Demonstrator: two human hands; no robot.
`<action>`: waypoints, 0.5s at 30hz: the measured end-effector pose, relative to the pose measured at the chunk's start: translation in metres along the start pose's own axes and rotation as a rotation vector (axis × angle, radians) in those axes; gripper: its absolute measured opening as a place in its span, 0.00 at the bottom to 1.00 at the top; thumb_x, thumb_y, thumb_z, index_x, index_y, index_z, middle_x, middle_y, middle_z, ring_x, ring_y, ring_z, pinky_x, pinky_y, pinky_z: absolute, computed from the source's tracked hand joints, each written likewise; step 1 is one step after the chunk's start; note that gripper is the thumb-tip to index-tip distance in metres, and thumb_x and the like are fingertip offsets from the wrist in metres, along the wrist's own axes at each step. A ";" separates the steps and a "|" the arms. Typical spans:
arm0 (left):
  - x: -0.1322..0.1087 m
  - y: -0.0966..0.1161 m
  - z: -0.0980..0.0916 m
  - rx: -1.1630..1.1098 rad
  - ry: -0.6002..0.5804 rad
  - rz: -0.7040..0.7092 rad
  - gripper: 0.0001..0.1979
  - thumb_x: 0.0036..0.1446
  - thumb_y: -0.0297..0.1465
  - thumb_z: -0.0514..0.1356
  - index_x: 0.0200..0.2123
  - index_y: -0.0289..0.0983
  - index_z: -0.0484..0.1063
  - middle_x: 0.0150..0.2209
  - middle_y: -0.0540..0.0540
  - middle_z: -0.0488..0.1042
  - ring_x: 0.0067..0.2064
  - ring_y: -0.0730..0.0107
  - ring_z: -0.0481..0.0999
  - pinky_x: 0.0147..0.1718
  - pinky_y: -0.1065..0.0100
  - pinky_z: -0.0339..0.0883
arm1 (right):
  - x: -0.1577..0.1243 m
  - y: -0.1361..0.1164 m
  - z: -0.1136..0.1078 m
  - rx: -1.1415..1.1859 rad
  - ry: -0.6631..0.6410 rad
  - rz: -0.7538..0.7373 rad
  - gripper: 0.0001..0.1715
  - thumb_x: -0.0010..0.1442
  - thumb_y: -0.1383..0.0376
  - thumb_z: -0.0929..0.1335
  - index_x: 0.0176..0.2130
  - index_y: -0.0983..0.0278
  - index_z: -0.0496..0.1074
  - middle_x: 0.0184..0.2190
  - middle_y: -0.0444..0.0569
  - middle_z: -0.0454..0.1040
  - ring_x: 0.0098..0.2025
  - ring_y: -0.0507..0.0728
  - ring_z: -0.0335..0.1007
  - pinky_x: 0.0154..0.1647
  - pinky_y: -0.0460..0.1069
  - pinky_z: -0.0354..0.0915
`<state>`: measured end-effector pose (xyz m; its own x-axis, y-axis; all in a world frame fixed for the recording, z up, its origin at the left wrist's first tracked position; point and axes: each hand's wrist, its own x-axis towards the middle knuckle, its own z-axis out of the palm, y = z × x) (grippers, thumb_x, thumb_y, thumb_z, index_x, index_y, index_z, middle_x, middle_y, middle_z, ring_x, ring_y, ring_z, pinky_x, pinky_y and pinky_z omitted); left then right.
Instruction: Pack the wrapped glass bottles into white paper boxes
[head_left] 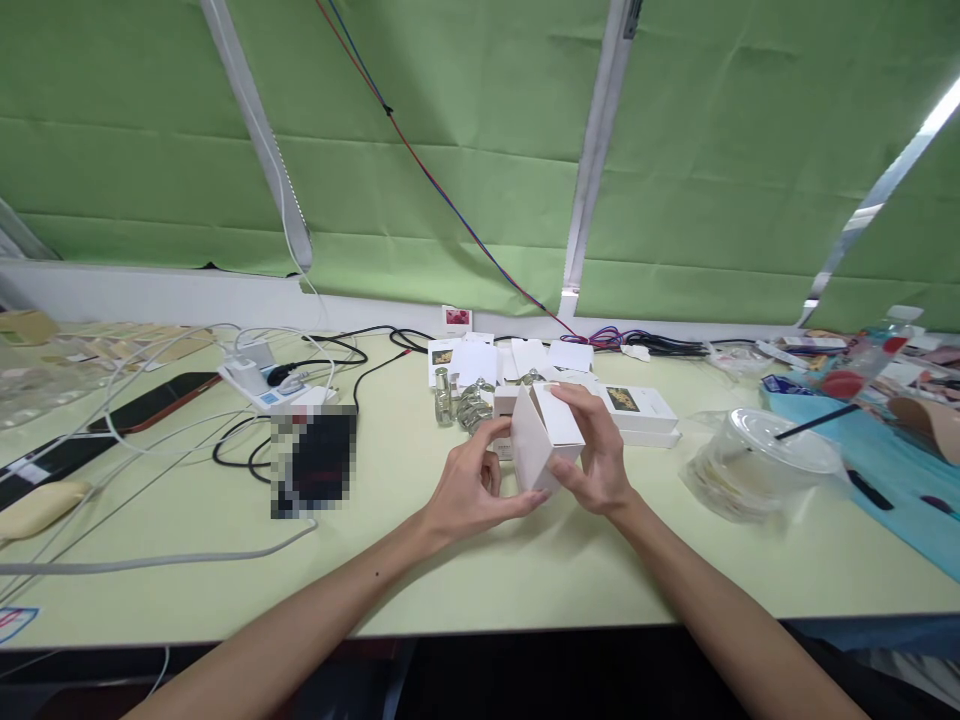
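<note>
A small white cardboard box [534, 440] is held tilted between my two hands, just above the table. My left hand [472, 480] grips its left side, thumb along the bottom and forefinger at the upper edge. On the other side my right hand [598, 455] is closed around the box, with fingers at the top and thumb on the near face. A gap shows along the box's upper edge; its inside is hidden. Just behind stand clear glass bottles [444, 400], near a flat white box with a dark picture [637, 408] to the right.
White cartons and cards [474, 360] sit farther back. A lidded plastic cup with a black straw [784, 442] stands right, beside a blue cloth [915, 480]. Left are a power strip [296, 398], tangled cables and a pixelated dark object [319, 460]. The table's front edge [525, 630] runs below my forearms.
</note>
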<state>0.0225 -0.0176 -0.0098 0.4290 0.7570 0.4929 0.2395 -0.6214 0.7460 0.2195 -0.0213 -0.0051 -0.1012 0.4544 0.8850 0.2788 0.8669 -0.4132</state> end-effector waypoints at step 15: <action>0.001 0.001 0.000 0.001 -0.019 -0.009 0.35 0.47 0.44 0.72 0.56 0.39 0.65 0.48 0.42 0.77 0.20 0.81 0.67 0.18 0.72 0.66 | 0.001 -0.001 0.001 -0.017 -0.006 -0.012 0.34 0.62 0.47 0.69 0.61 0.57 0.64 0.55 0.58 0.70 0.61 0.68 0.67 0.57 0.65 0.72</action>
<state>0.0227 -0.0172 -0.0087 0.4429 0.7586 0.4779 0.2440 -0.6149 0.7499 0.2182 -0.0213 -0.0043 -0.1105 0.4449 0.8887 0.2933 0.8690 -0.3986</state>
